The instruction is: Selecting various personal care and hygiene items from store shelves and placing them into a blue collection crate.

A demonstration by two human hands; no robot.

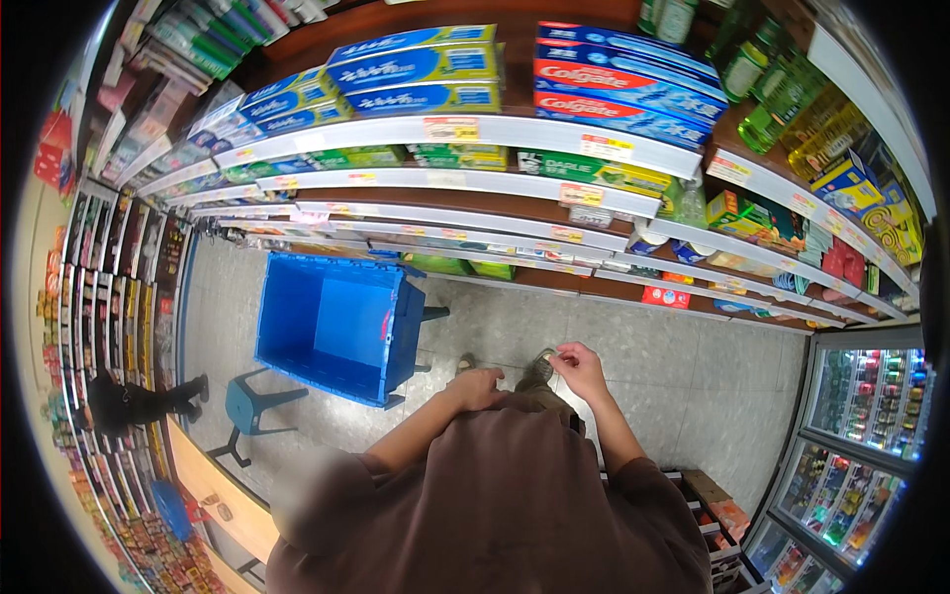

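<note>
My left hand (479, 387) is at my waist in front of the brown shirt (490, 490), its fingers bent inward. The shirt hides part of its palm side, so I cannot tell whether it grips the cloth. Farther right, my right hand (580, 365) is raised over the floor beside my shoe (544, 361). Its fingers are loosely curled, and nothing shows between them and the thumb. To the left of my hands, a blue plastic crate (401, 334) has its open side facing me. Neither hand touches it.
Shelves ahead hold Colgate toothpaste boxes (623, 89), yellow-and-blue cartons (423, 70) and green bottles (779, 104). A teal plastic stool (243, 405) stands left of the crate, near a person in dark clothes (126, 405) and a wooden table (223, 494). Glass-door drink coolers (835, 475) line the right.
</note>
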